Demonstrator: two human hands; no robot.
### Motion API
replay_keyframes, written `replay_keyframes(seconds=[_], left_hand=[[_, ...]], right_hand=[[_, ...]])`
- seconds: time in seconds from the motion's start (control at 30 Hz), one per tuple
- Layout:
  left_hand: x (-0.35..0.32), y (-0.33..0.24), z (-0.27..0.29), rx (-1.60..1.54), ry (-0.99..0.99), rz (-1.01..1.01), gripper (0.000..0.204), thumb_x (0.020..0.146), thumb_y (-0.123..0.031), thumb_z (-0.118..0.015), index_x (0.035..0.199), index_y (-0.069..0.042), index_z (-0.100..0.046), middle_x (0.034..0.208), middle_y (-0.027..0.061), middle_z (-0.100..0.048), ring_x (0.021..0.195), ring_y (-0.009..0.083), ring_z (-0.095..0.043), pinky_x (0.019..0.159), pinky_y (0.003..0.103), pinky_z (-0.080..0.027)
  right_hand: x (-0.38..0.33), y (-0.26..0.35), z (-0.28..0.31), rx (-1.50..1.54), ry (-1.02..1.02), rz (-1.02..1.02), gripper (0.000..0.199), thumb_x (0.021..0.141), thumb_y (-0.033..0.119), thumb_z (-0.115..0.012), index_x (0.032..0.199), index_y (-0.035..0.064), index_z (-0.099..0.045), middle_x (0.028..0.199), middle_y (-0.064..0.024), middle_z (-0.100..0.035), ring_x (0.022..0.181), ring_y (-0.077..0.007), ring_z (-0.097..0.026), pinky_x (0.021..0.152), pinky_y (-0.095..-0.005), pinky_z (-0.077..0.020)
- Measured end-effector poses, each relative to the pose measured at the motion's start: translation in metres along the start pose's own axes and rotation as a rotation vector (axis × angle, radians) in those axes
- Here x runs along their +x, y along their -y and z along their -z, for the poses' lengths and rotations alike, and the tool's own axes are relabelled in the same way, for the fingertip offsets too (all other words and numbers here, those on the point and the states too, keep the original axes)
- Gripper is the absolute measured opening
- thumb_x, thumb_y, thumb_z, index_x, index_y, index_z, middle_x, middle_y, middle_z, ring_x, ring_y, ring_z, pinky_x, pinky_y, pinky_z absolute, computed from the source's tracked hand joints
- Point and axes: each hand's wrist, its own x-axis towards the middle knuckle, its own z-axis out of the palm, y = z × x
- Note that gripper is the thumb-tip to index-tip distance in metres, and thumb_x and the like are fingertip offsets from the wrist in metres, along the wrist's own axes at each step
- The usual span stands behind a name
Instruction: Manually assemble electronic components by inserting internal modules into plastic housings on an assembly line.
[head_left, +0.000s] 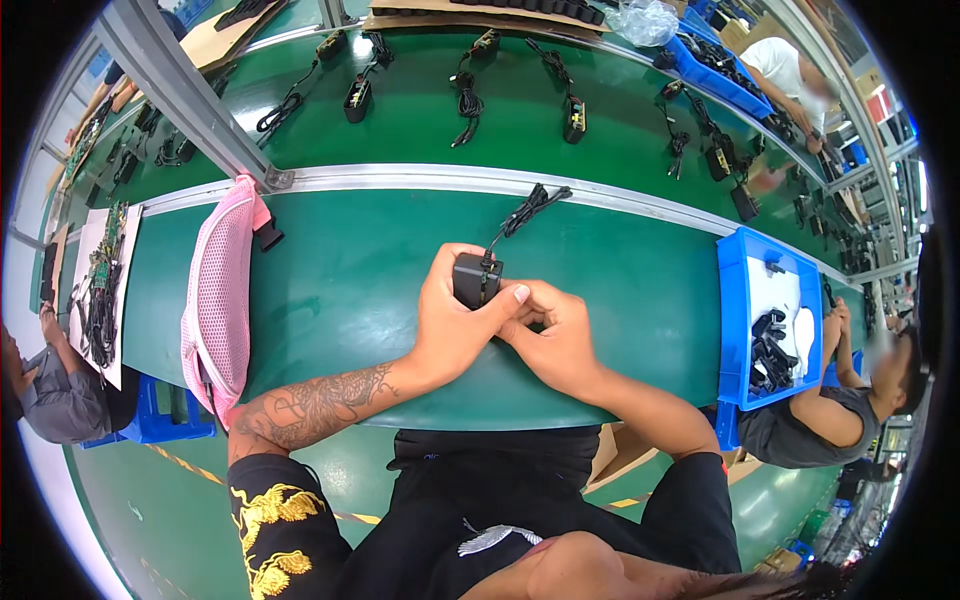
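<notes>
A black power adapter is held over the middle of the green table. My left hand wraps round its left side, thumb across the near end. The fingers of my right hand are curled in against the adapter's near right side, next to my left thumb; what they pinch, if anything, is hidden. From the adapter's far end a black cable runs away from me and lies in a tied bundle near the table's far edge.
A pink mesh bag lies at the left. At the right stands a blue bin of small black parts. Beyond the metal rail, several adapters with cables lie on a green belt. Co-workers sit at both sides.
</notes>
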Motion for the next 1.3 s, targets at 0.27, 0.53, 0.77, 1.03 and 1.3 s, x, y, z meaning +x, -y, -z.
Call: replay_keyframes(seconds=[0.27, 0.53, 0.77, 1.03, 1.3], left_hand=[[0.001, -0.005, 0.0, -0.063, 0.021, 0.042, 0.04, 0.085, -0.014, -0.085, 0.105, -0.005, -0.052, 0.085, -0.0006, -0.063, 0.074, 0.0038, -0.059, 0.063, 0.023, -0.051], [-0.002, -0.005, 0.003, -0.058, 0.065, 0.008, 0.032, 0.085, -0.008, -0.083, 0.098, -0.006, -0.054, 0.094, 0.0019, -0.058, 0.081, 0.0065, -0.057, 0.069, 0.025, -0.05], [-0.001, -0.005, 0.002, -0.021, 0.027, 0.001, 0.026, 0.089, -0.01, -0.078, 0.096, -0.006, -0.053, 0.092, 0.0023, -0.056, 0.078, 0.0075, -0.054, 0.068, 0.026, -0.047], [0.001, 0.0, 0.011, -0.028, 0.1, -0.131, 0.029, 0.089, -0.013, -0.079, 0.094, -0.006, -0.051, 0.087, 0.0018, -0.056, 0.079, 0.0073, -0.053, 0.067, 0.026, -0.046], [0.003, -0.001, 0.005, -0.153, 0.095, -0.115, 0.036, 0.085, -0.016, -0.086, 0.092, -0.006, -0.052, 0.082, -0.0016, -0.056, 0.073, 0.0035, -0.052, 0.062, 0.023, -0.045]], right_hand=[[-0.001, -0.002, 0.0, -0.099, -0.024, 0.09, 0.027, 0.089, 0.0, -0.075, 0.116, -0.0055, -0.068, 0.094, -0.0098, -0.074, 0.081, -0.012, -0.07, 0.073, -0.0265, -0.0568], [-0.004, -0.003, -0.004, -0.207, -0.083, 0.237, 0.029, 0.083, -0.002, -0.08, 0.11, -0.004, -0.07, 0.089, -0.0099, -0.073, 0.079, -0.014, -0.071, 0.072, -0.0282, -0.0583], [-0.003, -0.003, -0.005, -0.244, -0.11, 0.279, 0.026, 0.079, -0.005, -0.08, 0.103, -0.0042, -0.068, 0.088, -0.01, -0.071, 0.078, -0.0161, -0.072, 0.071, -0.0284, -0.059], [-0.003, 0.0, -0.008, -0.32, -0.147, 0.438, 0.029, 0.078, 0.002, -0.084, 0.101, -0.0016, -0.068, 0.088, -0.0106, -0.07, 0.074, -0.0196, -0.071, 0.066, -0.0301, -0.058], [-0.003, 0.0, -0.011, -0.261, -0.178, 0.37, 0.027, 0.079, 0.0, -0.082, 0.102, -0.0018, -0.069, 0.095, -0.0122, -0.07, 0.074, -0.0205, -0.07, 0.065, -0.0305, -0.0572]])
